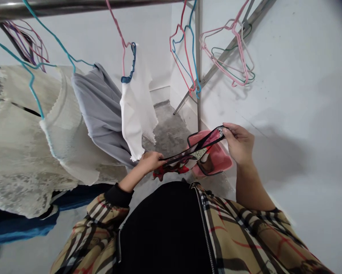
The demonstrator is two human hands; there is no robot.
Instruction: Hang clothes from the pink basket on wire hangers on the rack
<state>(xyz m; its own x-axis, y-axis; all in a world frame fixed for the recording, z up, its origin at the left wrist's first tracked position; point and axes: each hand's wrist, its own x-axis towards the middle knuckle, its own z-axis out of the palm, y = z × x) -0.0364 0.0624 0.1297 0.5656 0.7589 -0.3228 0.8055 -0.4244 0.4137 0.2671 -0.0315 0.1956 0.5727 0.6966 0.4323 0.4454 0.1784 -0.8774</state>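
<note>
garment [188, 156]: small, red/black patterned, black trim, pulled taut | L hand [151, 160] + R hand [239, 144]: both pinched shut on its ends

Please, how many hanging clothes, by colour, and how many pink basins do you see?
Cream clothes: 1
Grey clothes: 1
White clothes: 1
Pink basin: 1
Total: 4

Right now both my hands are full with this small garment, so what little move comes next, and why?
Probably reach your right hand up for an empty hanger: the garment is stretched flat between both hands, left hand gripping the other end, and bare hangers dangle above.
</note>
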